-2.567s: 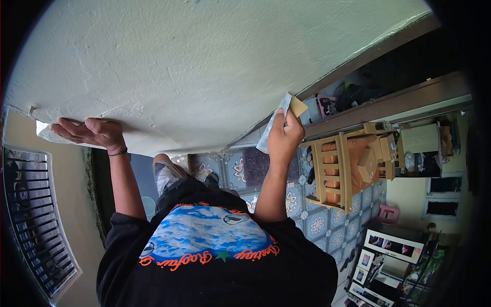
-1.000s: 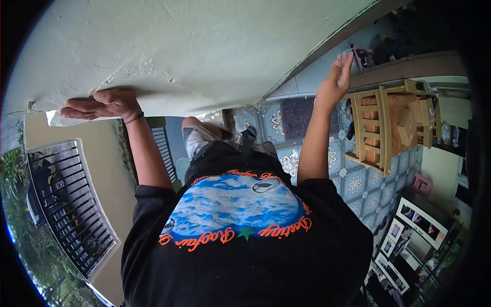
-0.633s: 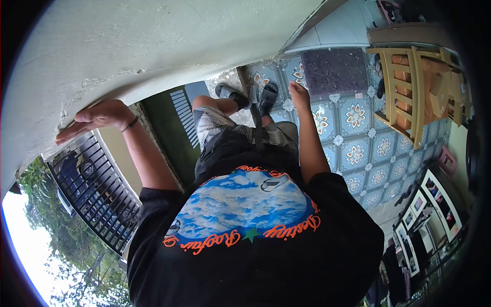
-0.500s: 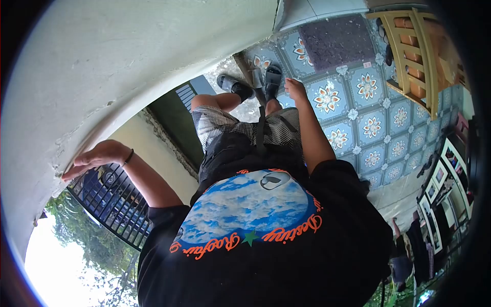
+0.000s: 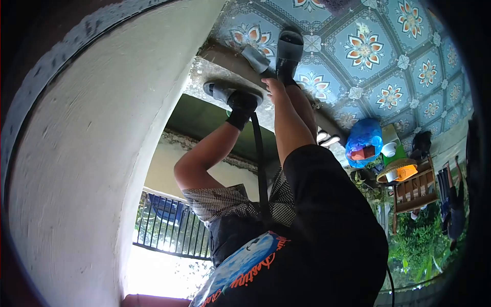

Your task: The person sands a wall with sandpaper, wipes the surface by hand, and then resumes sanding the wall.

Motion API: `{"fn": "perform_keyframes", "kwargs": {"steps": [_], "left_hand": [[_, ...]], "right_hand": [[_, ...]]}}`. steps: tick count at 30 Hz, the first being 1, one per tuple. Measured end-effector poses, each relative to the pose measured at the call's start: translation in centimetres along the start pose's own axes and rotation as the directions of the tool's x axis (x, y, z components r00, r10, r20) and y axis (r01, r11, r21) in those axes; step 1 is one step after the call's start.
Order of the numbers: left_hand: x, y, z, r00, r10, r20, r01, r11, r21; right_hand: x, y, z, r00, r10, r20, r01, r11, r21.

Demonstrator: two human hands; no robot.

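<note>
My right hand (image 5: 274, 88) reaches down beside my lower leg, its fingers loosely apart with nothing visible in them. Just beyond the fingertips, a flat grey object (image 5: 255, 59) lies at the edge of the patterned tile floor (image 5: 341, 48). One dark sandal (image 5: 290, 50) is on the tiles, and the other (image 5: 223, 93) stands on the rough concrete ledge (image 5: 200, 71). A dark strap (image 5: 260, 158) hangs between my legs. My left hand is out of sight.
A pale wall (image 5: 92, 138) fills the left side. Beyond the ledge is a black railing (image 5: 174, 227). At right are a blue plastic bag (image 5: 364, 140), an orange container (image 5: 404, 172), a wooden chair (image 5: 417, 192) and a person (image 5: 454, 215) farther off.
The view has turned and come closer to the floor. My right hand now appears nearer the flat grey object. My left hand, earlier against the wall, has left the view.
</note>
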State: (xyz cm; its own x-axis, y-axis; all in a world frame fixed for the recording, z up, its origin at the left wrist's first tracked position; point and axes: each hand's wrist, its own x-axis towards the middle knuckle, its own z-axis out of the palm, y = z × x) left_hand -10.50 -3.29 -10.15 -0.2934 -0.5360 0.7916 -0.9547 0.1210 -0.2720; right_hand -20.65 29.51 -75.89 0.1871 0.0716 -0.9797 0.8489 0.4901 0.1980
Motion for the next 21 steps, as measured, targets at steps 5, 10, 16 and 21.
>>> {"fn": "perform_keyframes", "kwargs": {"steps": [5,10,16,21], "left_hand": [[-3.5,3.4,5.7,0.994,0.1,0.034,-0.1,0.995,0.023],[-4.4,4.8,7.5,0.99,0.138,0.033,-0.138,0.99,0.028],[-1.6,2.5,3.8,0.994,0.105,0.008,-0.105,0.994,0.028],[0.1,-2.7,-2.1,0.992,-0.096,-0.084,0.098,0.995,0.012]], "right_hand": [[6.3,-1.7,1.0,0.998,0.043,-0.055,-0.037,0.994,0.101],[10.3,-3.7,0.5,0.997,0.03,0.074,-0.039,0.991,0.127],[6.2,-4.1,-0.3,0.982,-0.138,0.126,0.113,0.975,0.192],[-7.1,-6.4,-5.7,0.83,-0.556,-0.053,0.515,0.798,-0.313]]}}
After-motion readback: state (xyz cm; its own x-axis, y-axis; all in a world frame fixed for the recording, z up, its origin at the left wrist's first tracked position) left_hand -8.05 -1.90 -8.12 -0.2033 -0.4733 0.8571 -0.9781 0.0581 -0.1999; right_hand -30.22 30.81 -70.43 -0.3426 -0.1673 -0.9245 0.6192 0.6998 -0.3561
